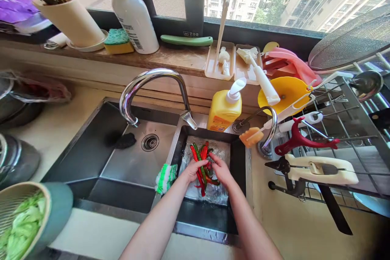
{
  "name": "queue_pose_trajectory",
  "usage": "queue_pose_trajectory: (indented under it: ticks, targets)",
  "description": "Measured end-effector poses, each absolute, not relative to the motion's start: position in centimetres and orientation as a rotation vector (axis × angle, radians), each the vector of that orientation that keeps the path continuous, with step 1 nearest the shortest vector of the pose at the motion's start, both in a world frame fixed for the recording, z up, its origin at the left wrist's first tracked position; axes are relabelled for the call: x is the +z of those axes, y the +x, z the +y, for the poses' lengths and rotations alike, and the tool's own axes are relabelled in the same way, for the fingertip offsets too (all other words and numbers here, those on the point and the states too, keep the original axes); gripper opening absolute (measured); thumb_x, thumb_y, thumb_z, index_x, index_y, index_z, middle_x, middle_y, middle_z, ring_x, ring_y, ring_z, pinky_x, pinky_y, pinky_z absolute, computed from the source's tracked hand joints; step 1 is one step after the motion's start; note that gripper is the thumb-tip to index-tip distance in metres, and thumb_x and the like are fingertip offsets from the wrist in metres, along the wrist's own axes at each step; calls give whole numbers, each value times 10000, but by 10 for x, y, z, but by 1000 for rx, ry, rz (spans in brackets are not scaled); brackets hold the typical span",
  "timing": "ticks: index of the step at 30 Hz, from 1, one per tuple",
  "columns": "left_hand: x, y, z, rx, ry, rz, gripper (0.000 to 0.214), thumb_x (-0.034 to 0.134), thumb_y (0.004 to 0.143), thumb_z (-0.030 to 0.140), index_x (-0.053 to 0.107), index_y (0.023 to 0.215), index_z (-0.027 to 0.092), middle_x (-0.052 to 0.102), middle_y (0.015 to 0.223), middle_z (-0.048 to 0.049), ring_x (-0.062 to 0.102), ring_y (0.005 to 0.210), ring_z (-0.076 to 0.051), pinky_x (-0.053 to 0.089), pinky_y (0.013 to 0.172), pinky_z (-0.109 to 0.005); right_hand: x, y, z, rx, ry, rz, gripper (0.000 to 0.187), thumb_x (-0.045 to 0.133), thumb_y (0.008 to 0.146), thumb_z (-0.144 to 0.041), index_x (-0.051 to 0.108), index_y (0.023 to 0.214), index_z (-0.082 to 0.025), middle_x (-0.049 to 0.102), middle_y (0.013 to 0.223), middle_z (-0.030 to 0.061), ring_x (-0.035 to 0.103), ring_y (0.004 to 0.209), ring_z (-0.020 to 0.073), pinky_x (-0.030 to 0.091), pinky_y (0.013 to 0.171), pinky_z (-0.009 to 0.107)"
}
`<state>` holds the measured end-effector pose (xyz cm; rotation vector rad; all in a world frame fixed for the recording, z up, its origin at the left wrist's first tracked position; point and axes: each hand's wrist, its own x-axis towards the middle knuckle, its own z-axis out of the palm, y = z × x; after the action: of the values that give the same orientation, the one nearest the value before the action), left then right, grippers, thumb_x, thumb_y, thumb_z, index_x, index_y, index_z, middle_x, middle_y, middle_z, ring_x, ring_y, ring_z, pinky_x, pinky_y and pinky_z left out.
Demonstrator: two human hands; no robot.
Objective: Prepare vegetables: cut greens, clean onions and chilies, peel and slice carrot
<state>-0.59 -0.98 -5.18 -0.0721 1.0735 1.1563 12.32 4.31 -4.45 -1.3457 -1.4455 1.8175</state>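
Steel double sink (pixel 91 146) set into a pale countertop (pixel 57 126), with red and green chilli peppers (pixel 201 162) lying in its small right basin directly under the fingers (pixel 199 165). Just left of the fingers, on the divider, a green-and-white scrubber (pixel 165 178); farther left, on the big basin floor, a dark cloth (pixel 125 141) beside the drain (pixel 150 142). Beyond the fingertips, at the back rim, a yellow soap bottle (pixel 224 109).

A bunch of long, slender chili peppers (pixel 201 162), mostly red with a few green ones, lies lengthwise in the small right-hand sink basin (pixel 237 158), apparently in shallow water, their stem ends pointing away, gathered together between both hands.
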Motion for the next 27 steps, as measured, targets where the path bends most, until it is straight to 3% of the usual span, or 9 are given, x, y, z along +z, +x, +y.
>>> queue_pose_trajectory:
  ticks: [3, 6, 8, 12, 16, 19, 22, 27]
  targets:
    - [-34, -19, -12, 1267, -69, 1000, 319, 745, 593, 194, 638, 880, 107, 698, 731, -62, 656, 626, -199, 527, 632, -337, -36, 136, 47, 1777, -1332, -1318, 406, 547, 700, -347, 595, 1088, -236, 633, 1103, 46, 578, 1008, 216, 425, 899, 365]
    - [-29, -22, -19, 1334, -153, 1028, 224, 714, 612, 148, 632, 814, 98, 685, 670, -49, 648, 581, -179, 521, 609, -310, -38, 147, 44, 1704, -1468, -1298, 317, 599, 648, -471, 658, 816, -208, 682, 868, 64, 609, 877, 248, 452, 812, 375]
    - [-25, -21, -24, 1337, -197, 1079, 129, 695, 623, 133, 616, 714, 89, 655, 575, -37, 622, 505, -156, 513, 580, -290, -37, 151, 38, 1704, -1512, -1295, 335, 617, 620, -522, 651, 736, -210, 680, 794, 68, 614, 832, 257, 459, 763, 378]
    - [0, -19, -30, 1463, -240, 980, 111, 649, 674, 161, 615, 765, 108, 657, 607, -20, 624, 539, -142, 525, 672, -319, -19, 151, 18, 1943, -1562, -946, 490, 538, 680, -631, 606, 986, -255, 674, 931, 56, 630, 825, 219, 470, 667, 334]
    - [33, -20, -27, 1588, -259, 789, 202, 635, 681, 144, 605, 881, 149, 666, 680, -3, 630, 583, -143, 518, 745, -363, 11, 150, -20, 2266, -1383, -489, 595, 432, 706, -720, 544, 1047, -246, 669, 903, 60, 644, 759, 202, 471, 617, 322]
    - [45, -19, -25, 1592, -240, 692, 222, 628, 687, 141, 599, 906, 165, 669, 722, -8, 641, 641, -158, 507, 769, -388, 32, 154, -50, 2265, -1197, -572, 504, 553, 713, -619, 539, 1035, -232, 674, 844, 39, 600, 570, 119, 413, 499, 217]
    - [52, -21, -29, 1541, -212, 586, 216, 618, 698, 152, 606, 914, 162, 667, 740, -15, 643, 685, -174, 489, 803, -418, 52, 161, -68, 2071, -1235, -852, 409, 700, 671, -436, 571, 978, -199, 672, 796, 16, 433, 385, 27, 268, 385, 157]
    - [69, -39, -37, 1531, -238, 346, 245, 595, 698, 169, 621, 942, 158, 653, 751, -20, 623, 682, -147, 476, 823, -385, 84, 169, -77, 1897, -1225, -905, 279, 721, 663, -378, 622, 811, -163, 655, 662, 12, 516, 492, 75, 341, 454, 180]
